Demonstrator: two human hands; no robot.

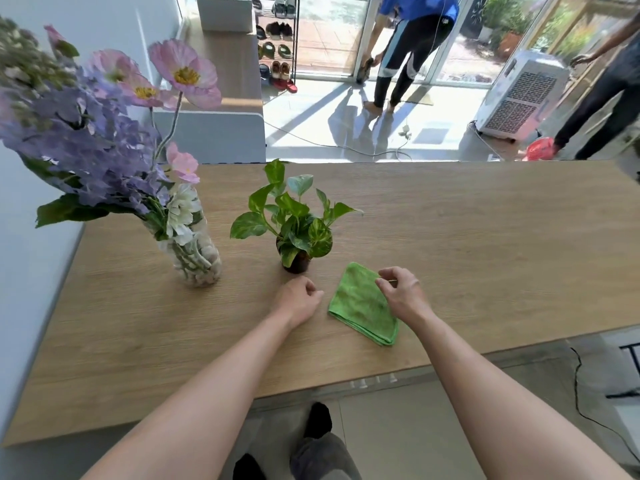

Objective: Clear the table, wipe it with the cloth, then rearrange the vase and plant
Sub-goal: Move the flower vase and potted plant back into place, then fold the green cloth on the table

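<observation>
Right hand [398, 292], grip loosely curled and empty, rests on folded cloth [363, 303] on counter [485, 237]; left hand [299, 299] empty; risk: plant [294, 230] just beyond the grip tips if swept.

On the table [485, 244] before me: one folded green cloth [360, 303] under my right hand [401, 292], one potted plant [294, 223] just beyond my left hand [298, 299], and one glass vase [194, 251] of flowers farther to that hand's left. Two hands, both mine. Well beyond them, two people [408, 39] stand on the floor, beside one white cooler unit [519, 95] and one shoe rack [278, 39].
</observation>
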